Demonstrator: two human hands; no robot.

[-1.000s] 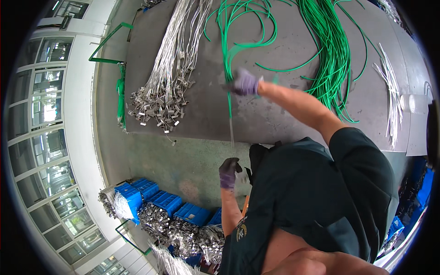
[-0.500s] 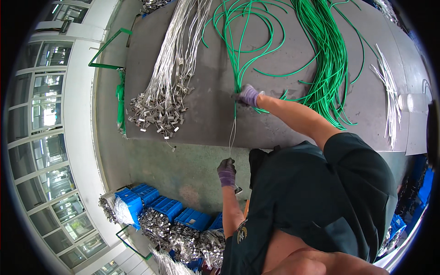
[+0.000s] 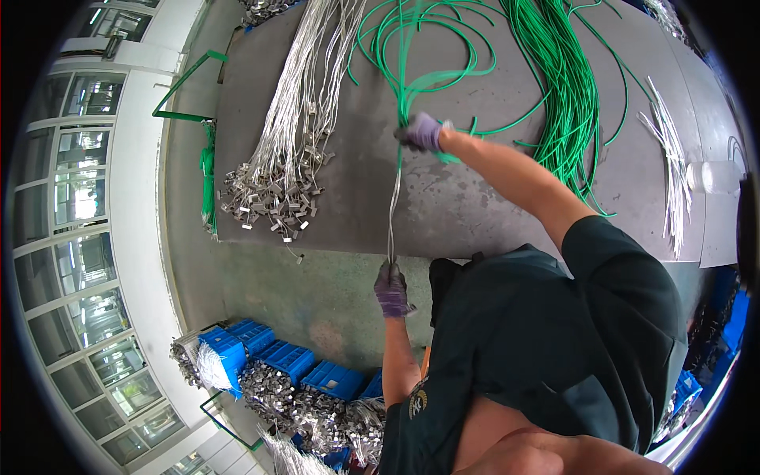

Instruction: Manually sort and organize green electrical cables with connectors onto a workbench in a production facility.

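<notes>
My right hand (image 3: 422, 133), in a purple and dark glove, is closed around a few green tubes (image 3: 404, 101) above the grey table. Their far parts loop over the tabletop, and some are blurred by motion. Thin white wires (image 3: 394, 194) run from beneath this hand to my left hand (image 3: 390, 291), gloved alike and closed on their near ends past the table's front edge. The fingers hide those ends. A thick bundle of green tubes (image 3: 566, 95) lies to the right of my right hand. Left of the wires rests a bundle of white cables (image 3: 297, 103) with metal-cased ends.
Several blue crates (image 3: 291, 358) stand on the floor at lower left, beside heaps of small metal-ended cables. A loose bunch of white strips (image 3: 673, 170) and a clear plastic container (image 3: 711, 177) lie at the table's right. A green metal bracket (image 3: 188, 115) juts out at the left.
My right hand has moved away from me along the wires, shifting the green tubes with it. A longer stretch of white wire now shows between my hands. My left hand has hardly moved.
</notes>
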